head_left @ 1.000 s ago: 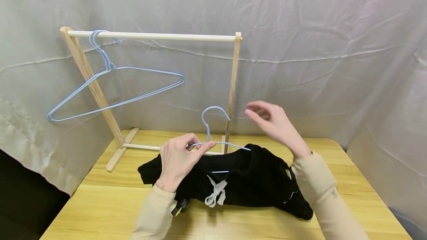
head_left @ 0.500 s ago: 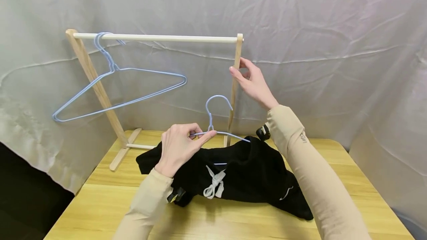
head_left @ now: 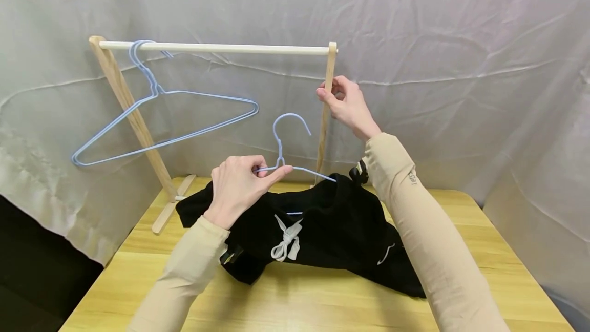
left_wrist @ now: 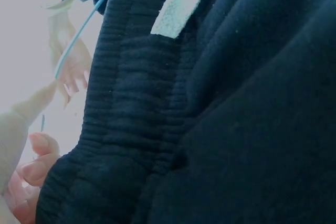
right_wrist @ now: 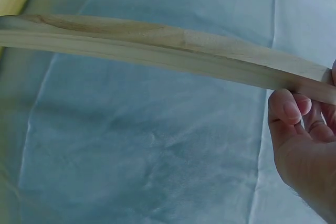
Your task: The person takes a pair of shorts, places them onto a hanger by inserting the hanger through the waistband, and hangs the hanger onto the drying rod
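My left hand pinches a light blue wire hanger just below its hook, thumb in front. Black drawstring pants hang on that hanger, with a white bow at the front; their elastic waistband fills much of the left wrist view. Part of the hanger is hidden inside the waist. My right hand grips the right wooden post of a clothes rack, thumb on the near side and fingers behind. In the right wrist view, curled fingers touch that post.
More light blue hangers hang together at the left of the rack's white rail. The rack stands on a wooden table. Grey cloth hangs behind and beside it.
My right hand has moved up and left from the air and taken hold of the rack's right post. The left hand has lifted the hanger and pants slightly upward.
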{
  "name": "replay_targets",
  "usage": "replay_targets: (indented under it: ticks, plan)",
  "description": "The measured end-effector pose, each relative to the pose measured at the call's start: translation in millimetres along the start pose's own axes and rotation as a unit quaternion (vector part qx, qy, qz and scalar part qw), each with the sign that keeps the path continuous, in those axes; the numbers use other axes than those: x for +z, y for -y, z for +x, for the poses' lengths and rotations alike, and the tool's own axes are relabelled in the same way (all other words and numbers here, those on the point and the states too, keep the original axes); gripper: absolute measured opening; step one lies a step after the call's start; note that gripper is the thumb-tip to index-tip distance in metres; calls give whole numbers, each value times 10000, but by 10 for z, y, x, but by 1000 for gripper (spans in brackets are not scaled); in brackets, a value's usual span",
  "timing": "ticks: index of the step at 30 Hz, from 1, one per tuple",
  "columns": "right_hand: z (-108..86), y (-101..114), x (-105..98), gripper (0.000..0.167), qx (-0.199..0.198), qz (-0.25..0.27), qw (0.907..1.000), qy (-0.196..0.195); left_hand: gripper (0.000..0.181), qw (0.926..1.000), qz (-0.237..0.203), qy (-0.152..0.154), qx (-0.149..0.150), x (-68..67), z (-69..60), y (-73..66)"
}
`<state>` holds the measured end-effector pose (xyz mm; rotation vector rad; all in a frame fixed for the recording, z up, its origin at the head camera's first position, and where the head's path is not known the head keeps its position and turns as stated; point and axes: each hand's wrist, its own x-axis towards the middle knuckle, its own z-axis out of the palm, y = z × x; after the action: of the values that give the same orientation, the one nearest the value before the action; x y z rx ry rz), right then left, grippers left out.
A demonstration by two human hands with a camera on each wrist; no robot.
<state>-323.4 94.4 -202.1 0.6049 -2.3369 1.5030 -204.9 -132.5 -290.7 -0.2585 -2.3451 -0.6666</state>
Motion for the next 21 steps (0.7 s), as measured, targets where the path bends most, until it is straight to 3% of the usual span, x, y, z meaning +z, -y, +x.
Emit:
replay_targets:
  ticks: [5,11,21]
  plan:
    - [10,23,-8,30,213,177,9995,151,68,9998,40,-17,-174,-86,55,63]
    - [32,-8,9,28,222,213,9994,159,69,9989,151,-260,-352,-217,128,148]
    - [67,-72,22,26,360,229,9990,159,68,9916,655,-981,-530,-597,310,361]
